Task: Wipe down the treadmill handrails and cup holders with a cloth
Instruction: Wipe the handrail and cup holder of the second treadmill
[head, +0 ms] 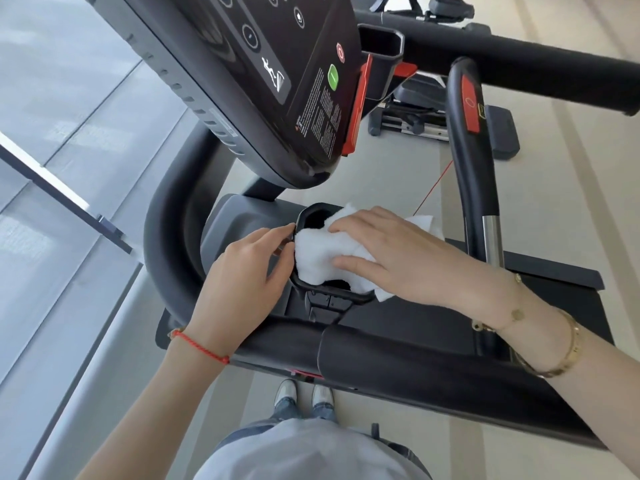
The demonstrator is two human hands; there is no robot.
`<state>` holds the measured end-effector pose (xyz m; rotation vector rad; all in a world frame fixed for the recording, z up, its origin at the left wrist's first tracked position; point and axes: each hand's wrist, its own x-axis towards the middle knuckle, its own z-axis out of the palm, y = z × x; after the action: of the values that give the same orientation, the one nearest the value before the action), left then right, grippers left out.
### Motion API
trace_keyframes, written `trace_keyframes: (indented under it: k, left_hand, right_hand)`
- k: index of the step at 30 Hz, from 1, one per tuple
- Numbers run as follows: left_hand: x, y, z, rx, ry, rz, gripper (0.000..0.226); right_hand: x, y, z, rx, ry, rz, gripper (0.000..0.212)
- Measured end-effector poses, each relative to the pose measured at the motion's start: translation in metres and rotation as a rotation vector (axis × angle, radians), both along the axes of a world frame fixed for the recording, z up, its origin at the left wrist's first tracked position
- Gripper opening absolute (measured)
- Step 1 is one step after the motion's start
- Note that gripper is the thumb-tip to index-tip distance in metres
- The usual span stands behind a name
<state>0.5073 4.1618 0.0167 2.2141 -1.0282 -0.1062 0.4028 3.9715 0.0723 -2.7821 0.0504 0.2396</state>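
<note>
A fluffy white cloth [325,258] lies bunched over the cup holder [313,216], a rounded-rectangular recess with a smooth, matte black moulded rim; part of the cloth sags into the dark hollow and part spills over the rim's right edge. The right hand [394,258] lies flat on the cloth, its fingers [349,263] straight and spread, pressing the soft pile down; the left hand [242,271] sits just left of the cup holder, its fingers [277,233] curled onto the rim's left edge, touching the cloth's border. Just below the cup holder runs the thick, padded black handrail [398,355], tubular and dull in sheen; left of the cup holder the same rail bends upward in a broad curve. Above the cup holder hangs the glossy black console [277,81] with a green oval button [332,77].
</note>
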Motion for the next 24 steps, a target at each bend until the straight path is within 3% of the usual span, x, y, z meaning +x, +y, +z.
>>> trace_keyframes:
  k: [4, 8, 11, 15, 24]
  left_hand:
    - [0.001, 0.000, -0.002, -0.011, 0.008, 0.004, 0.032]
    - [0.001, -0.001, -0.001, -0.020, 0.012, -0.001, 0.031]
    - [0.001, 0.000, 0.000, -0.021, 0.025, -0.004, 0.032]
    - [0.001, 0.000, 0.000, -0.029, 0.047, -0.005, 0.032]
    - [0.000, 0.000, 0.001, -0.009, 0.028, 0.004, 0.032]
  right_hand:
    - [0.021, 0.005, -0.005, -0.021, 0.201, 0.071, 0.028]
    - [0.047, 0.017, -0.021, -0.227, 0.286, 0.218, 0.023]
    - [0.057, 0.015, -0.032, -0.209, 0.362, 0.262, 0.023]
    - [0.049, 0.009, -0.029, -0.158, 0.266, 0.233, 0.022]
    - [0.029, 0.000, -0.022, -0.402, 0.053, 0.325, 0.029]
